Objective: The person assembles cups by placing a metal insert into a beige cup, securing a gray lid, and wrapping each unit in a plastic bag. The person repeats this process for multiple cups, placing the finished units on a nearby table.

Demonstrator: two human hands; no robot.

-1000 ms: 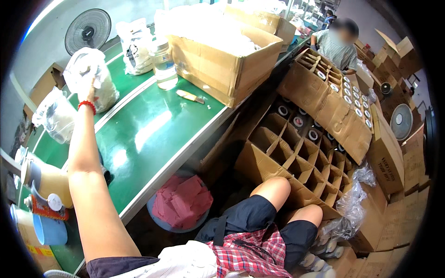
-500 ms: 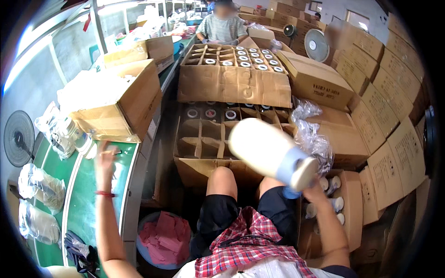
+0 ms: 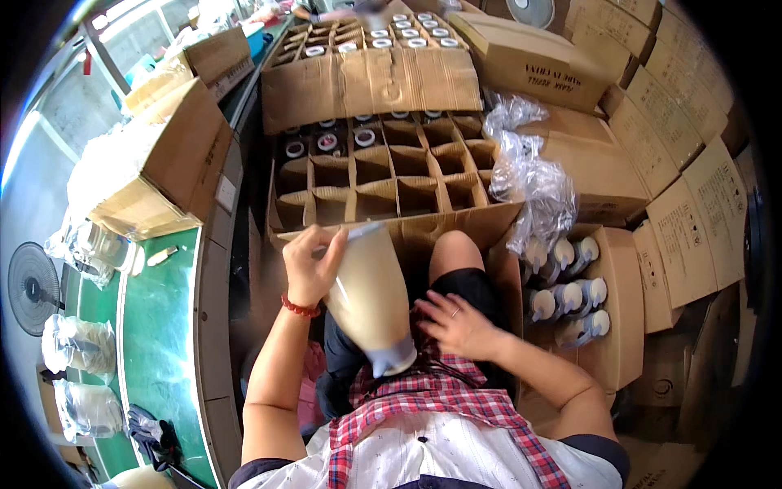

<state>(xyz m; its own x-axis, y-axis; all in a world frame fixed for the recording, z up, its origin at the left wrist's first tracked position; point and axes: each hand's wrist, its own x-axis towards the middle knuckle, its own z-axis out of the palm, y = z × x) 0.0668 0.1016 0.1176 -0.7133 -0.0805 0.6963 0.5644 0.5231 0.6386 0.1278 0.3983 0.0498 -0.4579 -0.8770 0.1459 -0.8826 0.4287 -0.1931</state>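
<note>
A cream jug-like vessel (image 3: 366, 289) with a blue-grey band and white cap at its lower end hangs tilted above my lap. My left hand (image 3: 314, 265) grips its upper end, the thumb and fingers closed on the rim. Beside it, over my thigh, my right hand (image 3: 464, 326) is empty with its fingers apart, not touching the vessel. Just beyond my knees stands a carton with cardboard dividers (image 3: 373, 191); several dark round-topped items fill its far cells, while the near cells show bare dividers.
To my right, a carton (image 3: 626, 326) holds several similar vessels with white caps (image 3: 570, 297). Crumpled clear plastic (image 3: 538, 191) lies nearby. At left runs a green worktop (image 3: 159, 326) with bagged items, dark gloves (image 3: 151, 436) and an open carton (image 3: 183, 163). Another divided carton (image 3: 371, 85) stands farther back.
The cream vessel has come from my right side to above my lap, passing from my right hand to my left. My left hand has left the green worktop. The view has tilted downward.
</note>
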